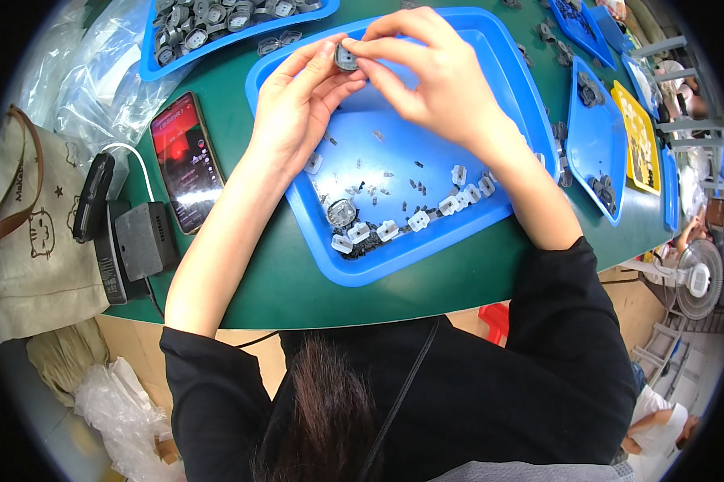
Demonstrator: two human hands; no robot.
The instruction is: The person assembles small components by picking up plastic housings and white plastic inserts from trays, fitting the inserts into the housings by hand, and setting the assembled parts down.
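Observation:
Over the far part of a blue tray, both hands meet at a small, rounded grey plastic part. My left hand pinches it from the left, with the thumb and fingers closed. From the right, my right hand grips the same part between its fingertips. Below them in the tray lies a curved row of small whitish clear plastic pieces. Beside that row, at the tray's near left, rests another rounded grey part. Tiny dark bits are scattered over the tray floor.
A blue tray heaped with grey parts stands at the far left. Left of my arm lie a lit phone, a grey box-shaped device and a canvas bag. More blue trays and a yellow tray line the right side.

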